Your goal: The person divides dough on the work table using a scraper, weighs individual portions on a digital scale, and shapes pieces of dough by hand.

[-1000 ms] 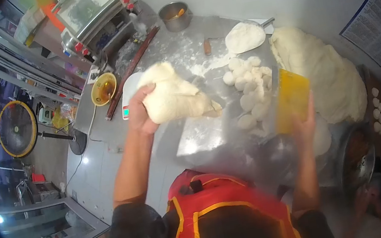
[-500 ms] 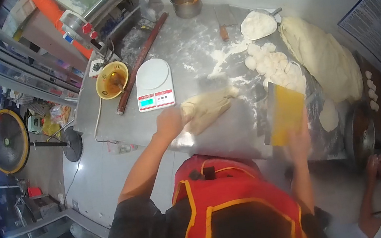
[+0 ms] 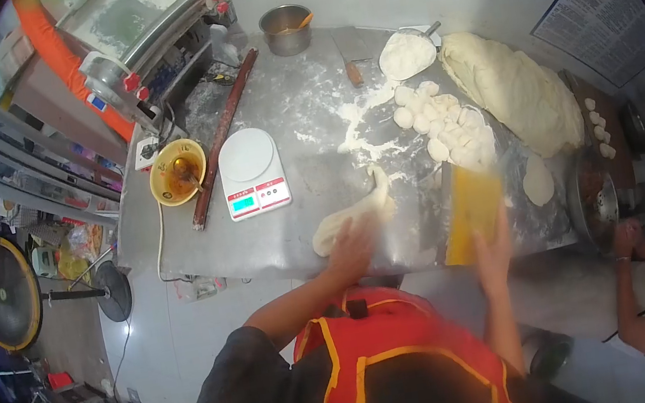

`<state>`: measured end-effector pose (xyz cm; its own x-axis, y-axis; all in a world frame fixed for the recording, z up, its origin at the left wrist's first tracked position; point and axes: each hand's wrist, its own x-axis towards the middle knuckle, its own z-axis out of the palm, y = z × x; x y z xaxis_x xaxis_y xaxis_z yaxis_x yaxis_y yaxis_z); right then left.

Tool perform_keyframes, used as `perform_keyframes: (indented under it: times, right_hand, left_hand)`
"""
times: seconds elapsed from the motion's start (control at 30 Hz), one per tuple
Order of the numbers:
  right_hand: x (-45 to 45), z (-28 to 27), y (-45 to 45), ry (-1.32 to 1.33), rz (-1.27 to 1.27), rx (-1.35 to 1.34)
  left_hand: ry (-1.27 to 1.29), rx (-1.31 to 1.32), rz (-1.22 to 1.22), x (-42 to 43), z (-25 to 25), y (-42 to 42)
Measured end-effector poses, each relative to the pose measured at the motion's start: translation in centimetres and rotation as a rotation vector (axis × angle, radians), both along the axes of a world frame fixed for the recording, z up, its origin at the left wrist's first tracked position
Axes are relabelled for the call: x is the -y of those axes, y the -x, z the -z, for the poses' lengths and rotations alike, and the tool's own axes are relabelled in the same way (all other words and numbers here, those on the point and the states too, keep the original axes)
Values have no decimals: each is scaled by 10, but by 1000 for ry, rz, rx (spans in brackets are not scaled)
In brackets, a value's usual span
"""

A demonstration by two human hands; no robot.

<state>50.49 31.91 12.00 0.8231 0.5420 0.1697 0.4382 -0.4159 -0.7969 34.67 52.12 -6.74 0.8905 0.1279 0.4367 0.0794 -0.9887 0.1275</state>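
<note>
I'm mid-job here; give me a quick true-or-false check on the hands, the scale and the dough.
1. The right hand holds the yellow scraper. True.
2. The white scale has a lit display. True.
3. The left hand rests on the white scale. False: it is on a piece of dough.
4. The large dough mass lies left of the dough balls. False: it lies to their right.
5. A dark red rod lies between the white scale and the yellow bowl. True.
</note>
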Motion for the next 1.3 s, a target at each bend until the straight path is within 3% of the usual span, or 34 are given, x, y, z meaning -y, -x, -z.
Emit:
perform_keyframes:
  times: [0.07, 0.13, 0.2, 0.23, 0.33, 0.43, 0.53, 0.67, 0.77, 0.87, 0.97, 1.03, 1.07, 1.17, 1.27, 1.3]
  right_hand:
    - [3, 6, -7, 4, 13, -34]
    - [3, 1, -15, 23, 32, -55]
    - [-1, -14, -16, 79, 51, -82]
    - [1, -13, -21, 47, 29, -74]
    - [9, -6, -34, -10, -12, -22]
    - [25, 3, -45, -25, 14, 25]
    - [42, 14, -54, -50, 78, -47]
    - [50, -6, -52, -7, 184, -114]
    - [79, 17, -54, 30, 237, -100]
    - [91, 28, -54, 151, 340, -36]
    - [90, 10, -48, 177, 359, -91]
    - [89, 7, -42, 143, 341, -109]
    - [87, 10, -45, 119, 323, -92]
    - [72, -5, -46, 168, 345, -96]
    - [67, -5, -50, 208, 383, -163]
    - [68, -2, -52, 209, 396, -191]
  left_hand:
    - [-27, -2, 31, 11, -11, -2]
    - [470, -163, -60, -30, -19, -33]
    - [446, -236, -147, -72, -18, -50]
    - [170, -222, -191, -88, -22, -54]
    - [221, -610, -295, -131, -45, -86]
    - [530, -803, -101, -183, -47, -130]
    - [709, -422, -411, -200, -53, -172]
    - [739, -182, -774, -207, -30, -241]
    - [655, -81, -814, -227, 10, -291]
    - [617, -92, -844, -235, 1, -318]
    - [380, 70, -730, -263, 48, -346]
    - [625, -212, -797, -268, 8, -348]
    - [683, -233, -809, -273, 6, -351]
    - [1343, 307, -573, -296, 27, -341]
    - [2107, 272, -145, -348, 41, -301]
    - [1869, 284, -106, -327, 4, -282]
